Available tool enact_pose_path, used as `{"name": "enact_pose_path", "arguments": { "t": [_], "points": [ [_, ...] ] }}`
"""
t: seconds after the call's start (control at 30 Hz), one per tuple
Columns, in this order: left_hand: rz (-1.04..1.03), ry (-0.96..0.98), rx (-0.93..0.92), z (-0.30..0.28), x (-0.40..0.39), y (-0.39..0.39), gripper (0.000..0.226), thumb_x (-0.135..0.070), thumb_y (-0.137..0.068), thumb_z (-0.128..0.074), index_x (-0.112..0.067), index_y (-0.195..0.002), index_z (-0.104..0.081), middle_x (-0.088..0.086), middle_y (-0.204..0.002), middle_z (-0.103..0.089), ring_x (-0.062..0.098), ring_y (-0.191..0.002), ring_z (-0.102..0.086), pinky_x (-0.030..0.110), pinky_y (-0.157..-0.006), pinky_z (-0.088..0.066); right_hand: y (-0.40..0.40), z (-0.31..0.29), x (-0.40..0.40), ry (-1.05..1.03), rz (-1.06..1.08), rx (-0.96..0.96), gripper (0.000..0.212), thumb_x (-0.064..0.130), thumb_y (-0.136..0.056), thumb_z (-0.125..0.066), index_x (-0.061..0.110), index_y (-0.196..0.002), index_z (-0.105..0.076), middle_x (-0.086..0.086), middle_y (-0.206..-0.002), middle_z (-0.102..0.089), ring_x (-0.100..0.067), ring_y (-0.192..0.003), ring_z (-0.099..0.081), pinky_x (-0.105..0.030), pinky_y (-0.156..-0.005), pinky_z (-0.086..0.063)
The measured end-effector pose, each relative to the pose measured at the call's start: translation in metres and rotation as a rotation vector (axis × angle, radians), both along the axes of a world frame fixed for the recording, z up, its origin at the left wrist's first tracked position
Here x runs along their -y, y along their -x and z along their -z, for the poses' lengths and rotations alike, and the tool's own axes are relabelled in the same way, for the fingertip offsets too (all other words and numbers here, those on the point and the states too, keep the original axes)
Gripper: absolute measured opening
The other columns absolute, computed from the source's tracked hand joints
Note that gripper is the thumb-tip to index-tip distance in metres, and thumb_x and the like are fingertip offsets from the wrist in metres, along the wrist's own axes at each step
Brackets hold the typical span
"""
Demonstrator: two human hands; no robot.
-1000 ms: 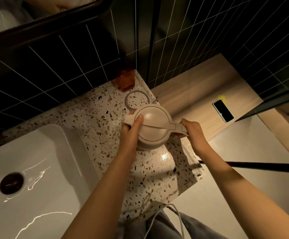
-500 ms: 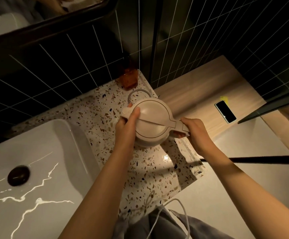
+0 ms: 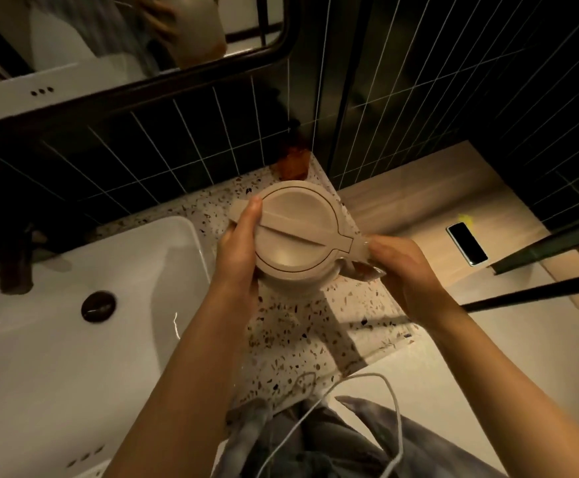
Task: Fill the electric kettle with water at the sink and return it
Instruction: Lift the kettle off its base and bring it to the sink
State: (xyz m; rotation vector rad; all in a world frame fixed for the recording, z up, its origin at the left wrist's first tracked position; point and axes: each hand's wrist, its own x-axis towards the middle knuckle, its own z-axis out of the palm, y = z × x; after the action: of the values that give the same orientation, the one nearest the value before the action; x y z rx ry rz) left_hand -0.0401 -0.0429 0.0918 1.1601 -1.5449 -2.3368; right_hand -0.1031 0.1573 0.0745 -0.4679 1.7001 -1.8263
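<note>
A cream electric kettle [image 3: 298, 229] with its lid closed is held above the speckled terrazzo counter [image 3: 315, 326], just right of the white sink [image 3: 74, 339]. My left hand [image 3: 240, 253] wraps the kettle's left side by the spout, thumb on the lid edge. My right hand [image 3: 398, 267] grips the handle on the right. The sink's dark drain [image 3: 97, 306] sits left of centre and a dark faucet [image 3: 15, 260] stands at its far left. The kettle's base is hidden under the kettle.
An amber bottle [image 3: 293, 160] stands in the counter's back corner against dark tiles. A black phone [image 3: 467, 243] lies on the wooden ledge [image 3: 419, 201] to the right. A white cord [image 3: 377, 408] loops near my body. A mirror [image 3: 108, 39] hangs above.
The kettle has risen off the counter and come a little toward the sink; its round base is no longer visible behind it. My view has tilted up, showing the mirror and faucet.
</note>
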Motion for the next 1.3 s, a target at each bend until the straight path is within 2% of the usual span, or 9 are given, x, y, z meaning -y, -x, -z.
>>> {"name": "enact_pose_path", "arguments": {
  "t": [0.07,0.23,0.33,0.57,0.63,0.8,0.97,1.07,1.3],
  "points": [
    [-0.03,-0.015,-0.006,-0.005,0.003,-0.018,0.033,-0.047,-0.093,-0.054,-0.025,-0.109,-0.072,-0.002,-0.103,-0.078,0.014,-0.095,-0.072,0.035,-0.086,-0.055,-0.01,-0.005,0.007,0.024,-0.05,-0.003,0.029,0.034,-0.084,-0.052,0.023,-0.06,-0.063,0.007,-0.063,-0.056,-0.006,-0.062,-0.051,-0.017,-0.061,-0.042],
    [-0.112,-0.043,-0.022,-0.007,0.013,-0.062,0.032,-0.045,-0.096,-0.051,-0.028,-0.115,-0.07,-0.005,-0.106,-0.077,0.013,-0.104,-0.069,0.034,-0.091,-0.051,-0.028,-0.001,0.022,0.066,-0.129,0.033,0.043,0.059,-0.073,-0.065,0.021,-0.057,-0.055,-0.012,-0.064,-0.04,-0.015,-0.061,-0.044,-0.023,-0.059,-0.039],
    [-0.19,-0.007,-0.037,-0.004,0.017,-0.085,0.037,-0.042,-0.096,-0.052,-0.025,-0.126,-0.064,-0.004,-0.115,-0.074,0.014,-0.11,-0.067,0.034,-0.094,-0.05,-0.036,0.003,0.034,0.052,-0.203,0.064,0.039,0.051,-0.076,-0.064,0.018,-0.057,-0.056,-0.01,-0.063,-0.042,-0.02,-0.061,-0.04,-0.028,-0.06,-0.035],
    [-0.284,0.412,0.033,0.002,0.025,-0.138,0.058,-0.042,-0.093,-0.058,-0.038,-0.145,-0.032,-0.018,-0.134,-0.05,-0.006,-0.115,-0.054,0.029,-0.093,-0.048,-0.047,0.002,0.063,0.052,-0.359,0.137,0.039,0.059,-0.068,-0.07,0.022,-0.059,-0.059,0.003,-0.064,-0.05,-0.01,-0.063,-0.046,-0.023,-0.062,-0.039],
    [-0.319,0.482,0.038,-0.001,0.03,-0.147,0.053,-0.038,-0.095,-0.057,-0.031,-0.144,-0.038,-0.022,-0.124,-0.05,-0.015,-0.104,-0.056,0.025,-0.088,-0.05,-0.049,-0.001,0.071,0.063,-0.416,0.141,0.038,0.054,-0.072,-0.069,0.019,-0.06,-0.06,0.002,-0.064,-0.05,-0.009,-0.062,-0.047,-0.021,-0.061,-0.04],
    [-0.36,0.452,0.06,-0.007,0.039,-0.166,0.029,-0.039,-0.095,-0.057,-0.032,-0.123,-0.057,-0.011,-0.117,-0.063,0.006,-0.108,-0.061,0.046,-0.099,-0.05,-0.055,-0.004,0.089,0.065,-0.511,0.139,0.028,0.021,-0.085,-0.048,0.014,-0.061,-0.06,0.002,-0.061,-0.05,-0.008,-0.059,-0.047,-0.021,-0.06,-0.04],
    [-0.449,0.584,0.129,-0.021,0.04,-0.181,0.046,-0.037,-0.094,-0.058,-0.029,-0.139,-0.05,-0.009,-0.131,-0.057,0.007,-0.119,-0.056,0.031,-0.101,-0.047,-0.066,0.0,0.099,0.035,-0.533,0.1,0.033,0.038,-0.082,-0.057,0.011,-0.062,-0.06,-0.002,-0.065,-0.049,-0.017,-0.066,-0.043,-0.033,-0.067,-0.033],
    [-0.406,0.661,0.096,-0.035,0.04,-0.185,0.032,-0.032,-0.095,-0.058,-0.026,-0.126,-0.062,-0.012,-0.116,-0.067,0.0,-0.107,-0.061,0.014,-0.085,-0.05,-0.072,0.003,0.109,-0.01,-0.546,0.001,0.044,0.044,-0.081,-0.054,0.004,-0.064,-0.061,-0.003,-0.067,-0.054,-0.025,-0.071,-0.045,-0.042,-0.072,-0.033],
    [-0.447,0.661,0.071,-0.038,0.051,-0.189,0.019,-0.024,-0.09,-0.066,-0.023,-0.109,-0.062,-0.009,-0.101,-0.069,-0.003,-0.088,-0.066,0.013,-0.071,-0.052,-0.083,-0.001,0.134,-0.044,-0.597,0.023,0.036,0.046,-0.085,-0.053,0.017,-0.064,-0.062,-0.013,-0.067,-0.048,-0.027,-0.067,-0.044,-0.043,-0.067,-0.035]
  ]
}}
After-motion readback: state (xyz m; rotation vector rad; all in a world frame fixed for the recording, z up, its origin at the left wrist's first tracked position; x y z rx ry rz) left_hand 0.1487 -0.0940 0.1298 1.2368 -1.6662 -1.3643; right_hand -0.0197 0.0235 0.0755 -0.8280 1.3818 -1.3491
